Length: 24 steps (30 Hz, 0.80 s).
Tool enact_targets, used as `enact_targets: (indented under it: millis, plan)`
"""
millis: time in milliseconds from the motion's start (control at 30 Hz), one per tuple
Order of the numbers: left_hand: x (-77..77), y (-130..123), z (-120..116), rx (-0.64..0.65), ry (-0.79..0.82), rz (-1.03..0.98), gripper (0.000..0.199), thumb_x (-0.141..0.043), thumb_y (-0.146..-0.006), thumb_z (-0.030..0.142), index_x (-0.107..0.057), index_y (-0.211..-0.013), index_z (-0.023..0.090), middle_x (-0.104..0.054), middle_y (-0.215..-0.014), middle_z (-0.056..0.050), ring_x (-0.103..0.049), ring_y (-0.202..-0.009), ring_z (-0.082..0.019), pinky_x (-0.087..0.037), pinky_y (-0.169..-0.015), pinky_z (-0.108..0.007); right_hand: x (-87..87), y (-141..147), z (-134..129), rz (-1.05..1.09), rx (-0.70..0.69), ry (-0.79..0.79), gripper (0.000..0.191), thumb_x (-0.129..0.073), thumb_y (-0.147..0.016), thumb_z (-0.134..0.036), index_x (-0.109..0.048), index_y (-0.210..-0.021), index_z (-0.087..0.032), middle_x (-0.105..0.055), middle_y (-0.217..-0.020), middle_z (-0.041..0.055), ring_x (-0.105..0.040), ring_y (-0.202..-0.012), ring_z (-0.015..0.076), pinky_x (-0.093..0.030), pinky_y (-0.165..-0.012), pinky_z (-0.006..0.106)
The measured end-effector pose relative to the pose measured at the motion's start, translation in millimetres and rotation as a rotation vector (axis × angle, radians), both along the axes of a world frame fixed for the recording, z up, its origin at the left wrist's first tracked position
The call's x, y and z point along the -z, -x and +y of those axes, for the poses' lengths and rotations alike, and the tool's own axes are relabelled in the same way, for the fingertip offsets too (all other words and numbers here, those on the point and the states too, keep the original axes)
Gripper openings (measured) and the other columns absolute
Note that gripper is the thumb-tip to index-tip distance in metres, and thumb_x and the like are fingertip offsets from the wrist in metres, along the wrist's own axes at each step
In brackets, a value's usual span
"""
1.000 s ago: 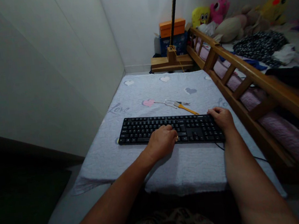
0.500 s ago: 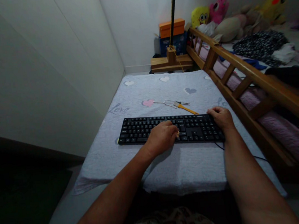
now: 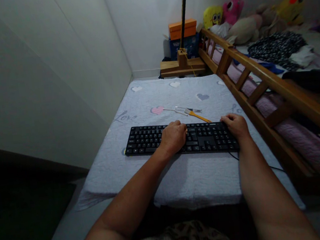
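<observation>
A black keyboard [image 3: 143, 141] lies flat across the cloth-covered table. My left hand [image 3: 174, 135] rests over its middle keys with the fingers curled closed. A small pale bit shows at those fingertips, too small to name. At the keyboard's right end, my right hand [image 3: 235, 125] grips the upper right corner, thumb and fingers pressed together. Just beyond the keyboard lies a small brush [image 3: 199, 116] with a yellow handle. Beside it are thin metal tools [image 3: 180, 111], whose exact kind I cannot tell. A black cable [image 3: 233, 156] comes out near my right wrist.
The grey cloth [image 3: 145, 98] with printed hearts covers the table. A wooden bed rail [image 3: 255, 75] runs along the right, with plush toys [image 3: 213, 17] behind it. At the back stand a wooden stand base [image 3: 182, 67] and an orange box [image 3: 182, 29]. A pale wall panel [image 3: 54, 70] borders the left.
My left hand has moved away from me and slightly right, up over the keyboard's upper rows, still closed. The right hand keeps its grip on the corner. The keyboard stays in place.
</observation>
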State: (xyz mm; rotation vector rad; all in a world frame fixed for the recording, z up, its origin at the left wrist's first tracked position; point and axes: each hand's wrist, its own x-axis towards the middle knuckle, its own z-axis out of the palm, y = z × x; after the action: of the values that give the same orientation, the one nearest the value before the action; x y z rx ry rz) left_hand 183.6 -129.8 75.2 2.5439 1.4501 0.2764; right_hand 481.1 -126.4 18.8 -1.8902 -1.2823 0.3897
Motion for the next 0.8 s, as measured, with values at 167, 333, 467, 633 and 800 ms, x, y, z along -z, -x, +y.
enact_targets:
  millis: [167, 333, 467, 633, 800]
  plan:
    - [-0.8, 5.9, -6.5, 0.053, 0.038, -0.006, 0.027, -0.048, -0.101, 0.027, -0.074, -0.101, 0.019, -0.069, -0.107, -0.009, -0.065, -0.101, -0.022, -0.051, -0.085, -0.032, 0.1, 0.1, -0.5, -0.013, -0.004, -0.013, 0.033, -0.057, -0.068, -0.053, -0.063, -0.059, -0.022, -0.061, -0.061, 0.0033, -0.054, -0.066, 0.0211, -0.041, -0.067, 0.034]
    - [-2.2, 6.7, -6.6, 0.078, 0.058, -0.032, 0.028, -0.048, -0.100, 0.026, -0.075, -0.100, 0.020, -0.069, -0.106, -0.009, -0.064, -0.100, -0.022, -0.052, -0.086, -0.032, -1.1, 0.9, -1.1, -0.007, -0.002, -0.006, 0.033, -0.057, -0.067, -0.054, -0.064, -0.060, -0.022, -0.061, -0.061, 0.0031, -0.054, -0.066, 0.0213, -0.041, -0.068, 0.034]
    - [-1.2, 0.1, -0.1, 0.063, 0.034, -0.077, 0.027, -0.049, -0.101, 0.028, -0.074, -0.105, 0.019, -0.068, -0.107, -0.009, -0.063, -0.102, -0.022, -0.051, -0.089, -0.033, -1.1, 1.4, -1.1, -0.009, 0.001, -0.015, 0.032, -0.056, -0.067, -0.053, -0.063, -0.059, -0.022, -0.061, -0.060, 0.0030, -0.055, -0.066, 0.0211, -0.042, -0.067, 0.034]
    - [-0.6, -8.7, 5.4, 0.045, 0.021, -0.052, 0.030, -0.046, -0.103, 0.030, -0.073, -0.105, 0.018, -0.068, -0.108, -0.010, -0.063, -0.102, -0.022, -0.051, -0.088, -0.032, -1.0, 0.9, -0.9, -0.005, 0.000, -0.004, 0.032, -0.058, -0.068, -0.052, -0.063, -0.059, -0.022, -0.061, -0.060, 0.0031, -0.054, -0.066, 0.0207, -0.041, -0.066, 0.033]
    - [0.5, -8.0, 2.3, 0.052, 0.036, -0.009, 0.032, -0.044, -0.103, 0.028, -0.074, -0.104, 0.019, -0.068, -0.109, -0.010, -0.064, -0.102, -0.022, -0.052, -0.087, -0.032, 0.3, -0.2, -0.4, 0.002, -0.007, 0.000, 0.032, -0.058, -0.068, -0.052, -0.065, -0.060, -0.021, -0.063, -0.061, 0.0030, -0.055, -0.066, 0.0208, -0.042, -0.068, 0.034]
